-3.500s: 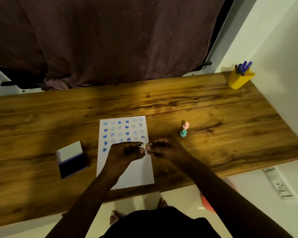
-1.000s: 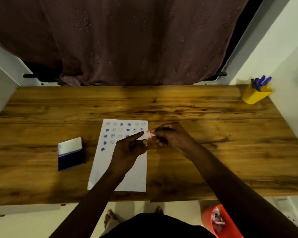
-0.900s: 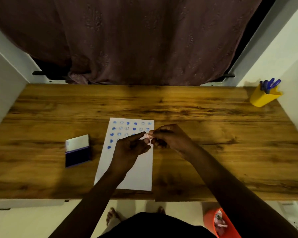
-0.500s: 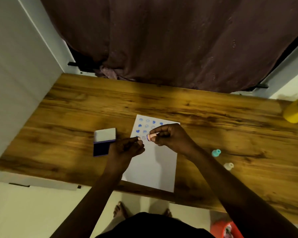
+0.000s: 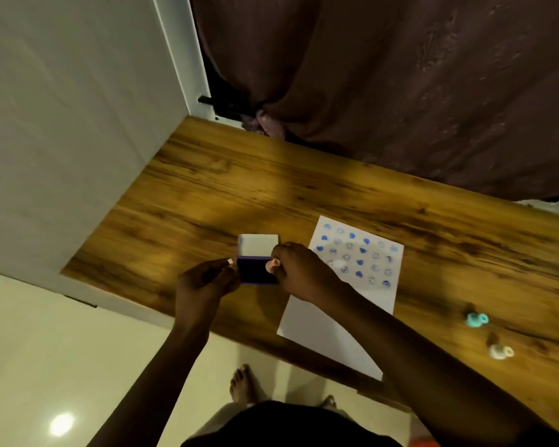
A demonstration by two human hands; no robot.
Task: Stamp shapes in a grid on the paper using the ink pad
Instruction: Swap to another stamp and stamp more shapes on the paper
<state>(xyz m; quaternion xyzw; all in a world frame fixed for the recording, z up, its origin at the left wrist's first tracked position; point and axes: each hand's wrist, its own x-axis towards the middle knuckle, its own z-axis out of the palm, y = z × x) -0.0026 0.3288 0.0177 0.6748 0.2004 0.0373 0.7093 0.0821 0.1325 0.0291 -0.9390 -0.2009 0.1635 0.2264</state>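
Observation:
The open ink pad [image 5: 255, 273] lies on the wooden table, its dark blue pad facing up and its white lid [image 5: 259, 245] folded back behind it. My right hand [image 5: 302, 274] pinches a small pink stamp [image 5: 271, 266] at the pad's right edge, touching or just above the ink. My left hand [image 5: 204, 285] sits at the pad's left edge with a small pale cap [image 5: 230, 261] held between thumb and fingertip. To the right lies the white paper [image 5: 339, 330], its upper half covered by a grid of several blue stamped shapes [image 5: 359, 256].
A teal stamp [image 5: 476, 319] and a white stamp [image 5: 501, 351] lie on the table right of the paper. A white wall [image 5: 62, 124] bounds the table on the left, and a brown curtain [image 5: 384, 75] hangs behind it. My bare feet show on the floor below the front edge.
Both hands have moved left from above the paper to the ink pad, the right carrying the pink stamp. The head camera has swung left, so the yellow pen holder has left the view.

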